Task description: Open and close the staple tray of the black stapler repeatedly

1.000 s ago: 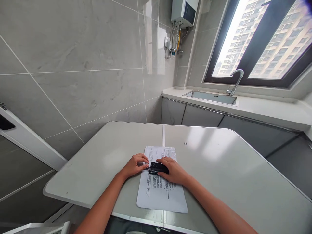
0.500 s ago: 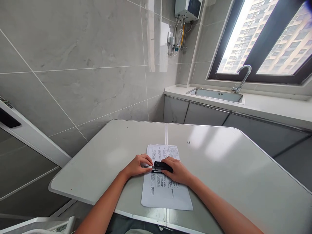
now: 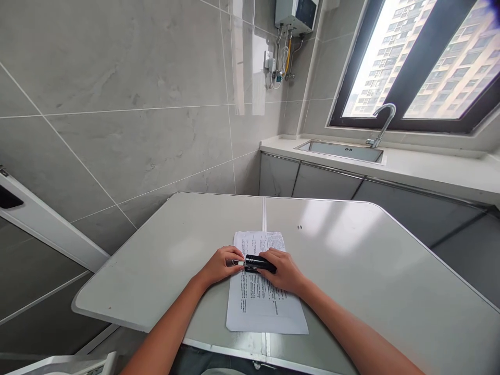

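Observation:
Over the printed sheets of paper [image 3: 269, 316], a black stapler [image 3: 253, 263] lies sideways between my hands. My right hand [image 3: 283, 268] is closed round its right end. At the stapler's left end, my left hand [image 3: 222, 264] pinches a narrow metal slide [image 3: 236, 262] that sticks out of the body. Whether staples sit in the slide is too small to tell. The lower sheets show only as edges at the top of the paper. Both hands rest close to the paper's middle.
Two tiny grey bits [image 3: 299, 227] lie on the white folding table [image 3: 187, 224], beyond the paper. A seam runs down the table's middle. Behind it stand a counter with a sink [image 3: 344, 151] and a faucet [image 3: 385, 125]. A tiled wall rises at the left.
More of the metal slide shows out of the stapler's left end, and the stapler has rolled slightly in my right hand. The whole view has shifted a little. The paper stays put.

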A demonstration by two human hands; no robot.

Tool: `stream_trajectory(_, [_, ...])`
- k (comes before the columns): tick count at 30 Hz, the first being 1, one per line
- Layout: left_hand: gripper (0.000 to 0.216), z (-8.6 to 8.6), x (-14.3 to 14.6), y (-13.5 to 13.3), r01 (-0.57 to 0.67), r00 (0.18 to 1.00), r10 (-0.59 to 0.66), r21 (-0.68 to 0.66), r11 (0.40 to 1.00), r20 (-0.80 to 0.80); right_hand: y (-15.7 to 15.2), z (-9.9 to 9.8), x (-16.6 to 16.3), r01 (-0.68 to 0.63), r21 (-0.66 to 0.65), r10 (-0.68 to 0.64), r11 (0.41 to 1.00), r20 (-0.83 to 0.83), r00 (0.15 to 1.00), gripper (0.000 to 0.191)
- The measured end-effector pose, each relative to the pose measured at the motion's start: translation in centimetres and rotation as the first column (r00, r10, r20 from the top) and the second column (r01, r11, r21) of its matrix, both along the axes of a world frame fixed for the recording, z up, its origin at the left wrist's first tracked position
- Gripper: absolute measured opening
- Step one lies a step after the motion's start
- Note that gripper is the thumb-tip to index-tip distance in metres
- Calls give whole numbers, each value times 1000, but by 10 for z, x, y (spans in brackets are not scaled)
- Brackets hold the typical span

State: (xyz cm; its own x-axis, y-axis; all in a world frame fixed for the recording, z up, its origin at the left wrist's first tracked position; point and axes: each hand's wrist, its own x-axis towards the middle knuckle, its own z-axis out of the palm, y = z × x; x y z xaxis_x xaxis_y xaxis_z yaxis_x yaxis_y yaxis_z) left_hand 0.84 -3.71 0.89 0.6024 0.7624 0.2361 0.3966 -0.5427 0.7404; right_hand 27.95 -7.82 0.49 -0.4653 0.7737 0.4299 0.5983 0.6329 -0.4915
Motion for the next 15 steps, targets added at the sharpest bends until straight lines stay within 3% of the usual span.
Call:
stream_trajectory(8, [19,-1,2,2,-11,999,12,19,1000,-39,3,-3,5,16,-25,-18,1000,-77,997,17])
stream_trajectory(13, [33,1,1,0,-64,998,64,-30,997,-14,4,-6,5,19,-33,-23,999,-101,995,19])
stream_trajectory(15, [27,1,1,-1,-45,999,46,-39,998,5,5,-8,6,36,-44,-42,998,-136,990,21])
